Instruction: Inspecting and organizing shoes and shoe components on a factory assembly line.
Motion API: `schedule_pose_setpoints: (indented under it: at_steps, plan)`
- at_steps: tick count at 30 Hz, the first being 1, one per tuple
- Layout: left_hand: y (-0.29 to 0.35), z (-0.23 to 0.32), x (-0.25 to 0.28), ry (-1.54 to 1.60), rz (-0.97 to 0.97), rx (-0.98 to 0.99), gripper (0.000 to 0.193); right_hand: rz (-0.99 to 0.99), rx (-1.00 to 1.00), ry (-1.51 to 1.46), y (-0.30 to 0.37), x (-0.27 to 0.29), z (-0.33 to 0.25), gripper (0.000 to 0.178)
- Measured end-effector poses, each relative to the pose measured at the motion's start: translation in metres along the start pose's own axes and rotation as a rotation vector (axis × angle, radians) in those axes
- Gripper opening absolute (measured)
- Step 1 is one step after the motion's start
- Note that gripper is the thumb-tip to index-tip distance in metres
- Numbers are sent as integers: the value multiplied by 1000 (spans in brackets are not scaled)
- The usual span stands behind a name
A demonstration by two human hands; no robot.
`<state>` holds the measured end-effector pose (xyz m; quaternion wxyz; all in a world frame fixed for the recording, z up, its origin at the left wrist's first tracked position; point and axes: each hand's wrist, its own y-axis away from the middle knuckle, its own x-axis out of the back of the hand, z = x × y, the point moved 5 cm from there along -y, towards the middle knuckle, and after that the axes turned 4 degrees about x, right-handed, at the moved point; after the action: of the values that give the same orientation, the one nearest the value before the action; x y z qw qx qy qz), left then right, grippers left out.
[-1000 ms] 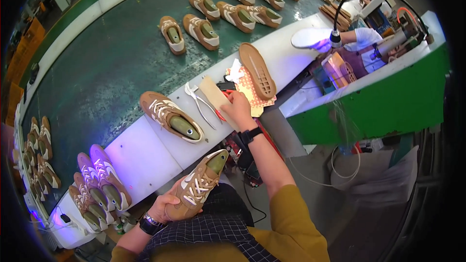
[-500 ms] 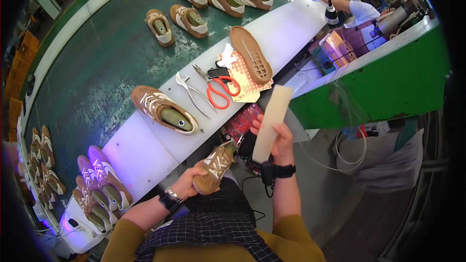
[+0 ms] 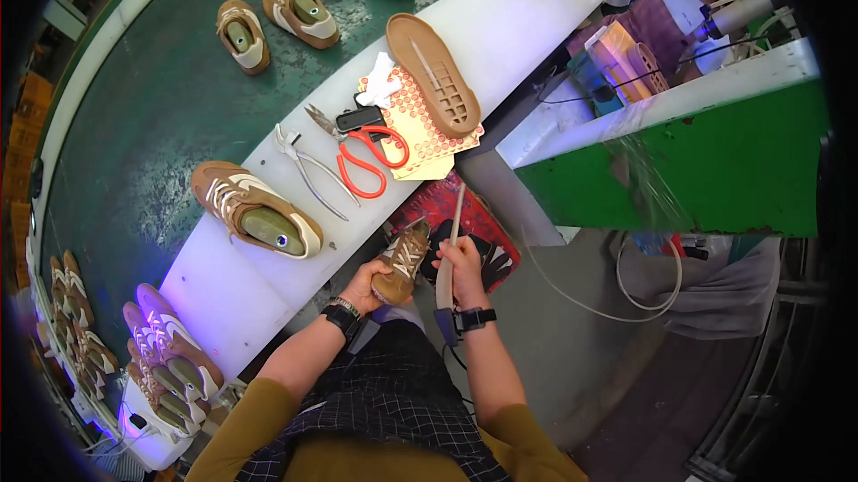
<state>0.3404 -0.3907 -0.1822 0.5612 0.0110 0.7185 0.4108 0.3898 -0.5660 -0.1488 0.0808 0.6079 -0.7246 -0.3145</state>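
A brown sneaker point(image 3: 408, 256) is gripped by the left hand point(image 3: 365, 287); to its right, a beige strip point(image 3: 444, 285) is clasped in the right hand point(image 3: 464, 269).

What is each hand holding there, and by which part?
The left hand holds a brown shoe by its toe end; the right hand grips a thin beige strip around its middle.

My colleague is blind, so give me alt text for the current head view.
A person's left hand holds a brown sneaker while the right hand grips a thin beige strip. Along the white ledge ahead are another sneaker, metal pliers, a red-handled tool and a brown sole.
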Motion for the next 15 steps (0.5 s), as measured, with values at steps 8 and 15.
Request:
schedule_pose_setpoints:
  at_steps: [8, 15]
  plan:
    - [-16, 10, -13, -7, 91, 32, 48, 318, 183, 240, -30, -13, 20, 67]
    - [-31, 26, -7, 130, 148, -5, 38, 382, 258, 968, -19, -65, -6, 48]
